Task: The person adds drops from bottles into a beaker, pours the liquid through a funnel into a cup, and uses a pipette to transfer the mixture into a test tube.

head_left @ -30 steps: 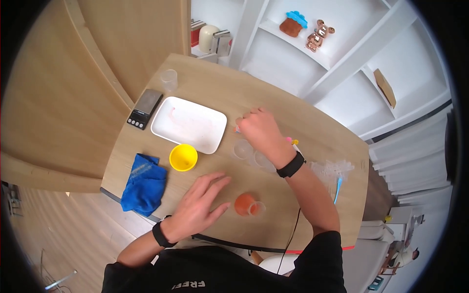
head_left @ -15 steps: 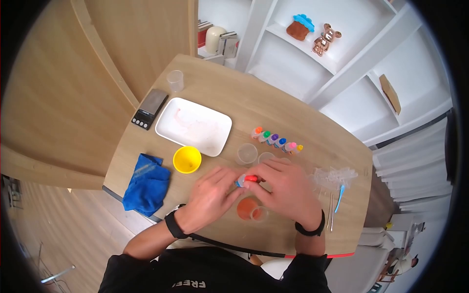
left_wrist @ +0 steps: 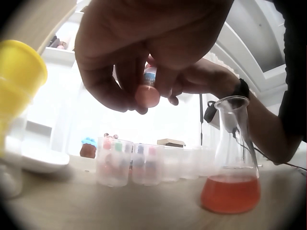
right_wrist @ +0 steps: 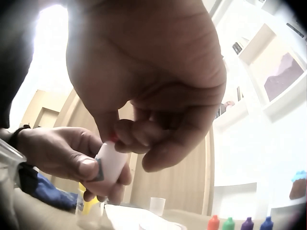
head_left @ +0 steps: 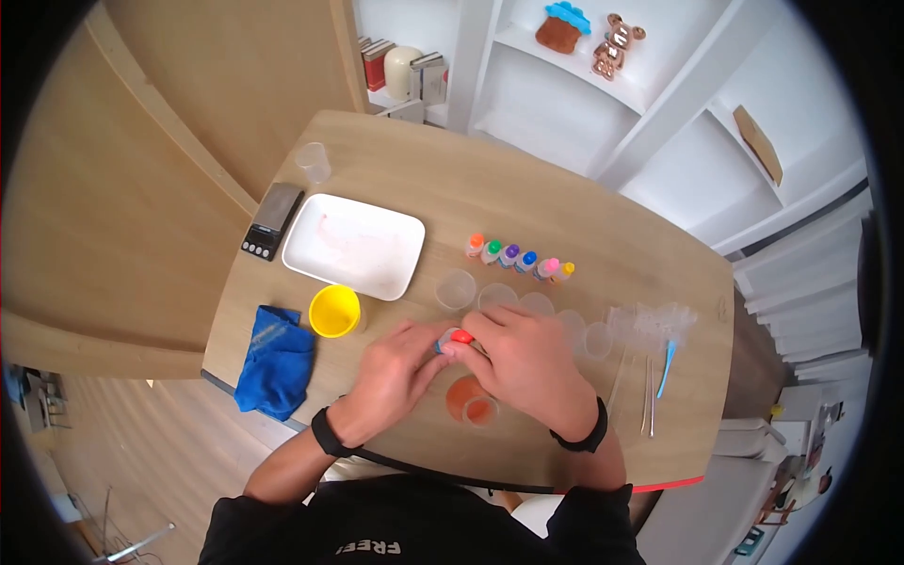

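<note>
A small white dropper bottle (right_wrist: 111, 165) with a red cap (head_left: 461, 336) is held above the table between both hands. My left hand (head_left: 397, 369) grips the body of the bottle, thumb on its blue label. The fingers and thumb of my right hand (head_left: 529, 363) pinch the red cap. In the left wrist view, the rounded bottom of the bottle looks reddish. Just below the hands stands a conical glass flask (left_wrist: 231, 194) of orange-red liquid. Several clear plastic cups (head_left: 456, 289) stand in a row beyond the hands, partly hidden by the right one.
Several dropper bottles (head_left: 510, 255) with coloured caps line up behind the cups. To the left are a white tray (head_left: 353, 250), a yellow cup (head_left: 335, 312), a black scale (head_left: 273, 222) and a blue cloth (head_left: 274, 363). Thin rods (head_left: 650, 400) and a blue stick (head_left: 667, 369) lie right.
The right hand has come back from the bottle row to meet the left hand over the flask, and the red-capped bottle is now held between them. The left hand has moved right and closed round it.
</note>
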Demonstrator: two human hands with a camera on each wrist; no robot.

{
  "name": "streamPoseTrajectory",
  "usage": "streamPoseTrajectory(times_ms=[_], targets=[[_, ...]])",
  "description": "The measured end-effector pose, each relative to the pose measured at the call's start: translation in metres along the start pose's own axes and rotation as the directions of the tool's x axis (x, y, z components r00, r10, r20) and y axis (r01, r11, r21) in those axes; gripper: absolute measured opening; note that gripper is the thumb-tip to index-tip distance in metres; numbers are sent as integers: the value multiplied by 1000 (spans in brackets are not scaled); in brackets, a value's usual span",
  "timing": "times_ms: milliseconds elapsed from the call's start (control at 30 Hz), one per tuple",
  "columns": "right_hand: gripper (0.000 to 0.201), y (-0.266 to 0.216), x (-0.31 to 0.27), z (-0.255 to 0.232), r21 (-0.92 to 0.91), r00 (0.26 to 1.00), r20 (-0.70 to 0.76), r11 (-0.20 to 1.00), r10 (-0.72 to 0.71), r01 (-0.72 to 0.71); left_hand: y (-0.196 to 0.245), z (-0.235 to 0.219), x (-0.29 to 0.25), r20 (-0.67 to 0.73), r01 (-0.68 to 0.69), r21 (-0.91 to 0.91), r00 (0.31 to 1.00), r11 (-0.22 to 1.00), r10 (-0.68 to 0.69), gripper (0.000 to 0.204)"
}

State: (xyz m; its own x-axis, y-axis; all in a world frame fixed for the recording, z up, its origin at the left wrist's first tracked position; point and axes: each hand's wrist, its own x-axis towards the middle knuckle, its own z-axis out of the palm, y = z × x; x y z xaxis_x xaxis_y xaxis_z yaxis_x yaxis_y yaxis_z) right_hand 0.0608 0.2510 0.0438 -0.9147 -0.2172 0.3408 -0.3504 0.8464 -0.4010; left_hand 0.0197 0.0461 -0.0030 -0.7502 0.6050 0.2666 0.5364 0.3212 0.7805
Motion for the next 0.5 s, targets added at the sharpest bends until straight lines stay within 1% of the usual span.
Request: streamPoseTrajectory(times_ms=[100,200,300,400,500], targets=[[30,6,-8,-1,120,997,48,990,63,-69,-6,-5,1,57,13,19,998,1000,-14,37],[23,8,-7,-12,91,974,180,984,138,-156,-7,-5,1,84,5,35,996,999,-8,38],[26,13,-11,3,136,996,67,989,51,-60,-10,-1,0,92,52,39,994,998,-55,39],[26,7,-5,-8,121,987,73,981,141,-149,-11,-1,0,112,46,61,992,997,-52,39],[22,14,-11,5,101,990,112,990,89,-100,-4,2,1,109,65,59,992,996,-71,39]])
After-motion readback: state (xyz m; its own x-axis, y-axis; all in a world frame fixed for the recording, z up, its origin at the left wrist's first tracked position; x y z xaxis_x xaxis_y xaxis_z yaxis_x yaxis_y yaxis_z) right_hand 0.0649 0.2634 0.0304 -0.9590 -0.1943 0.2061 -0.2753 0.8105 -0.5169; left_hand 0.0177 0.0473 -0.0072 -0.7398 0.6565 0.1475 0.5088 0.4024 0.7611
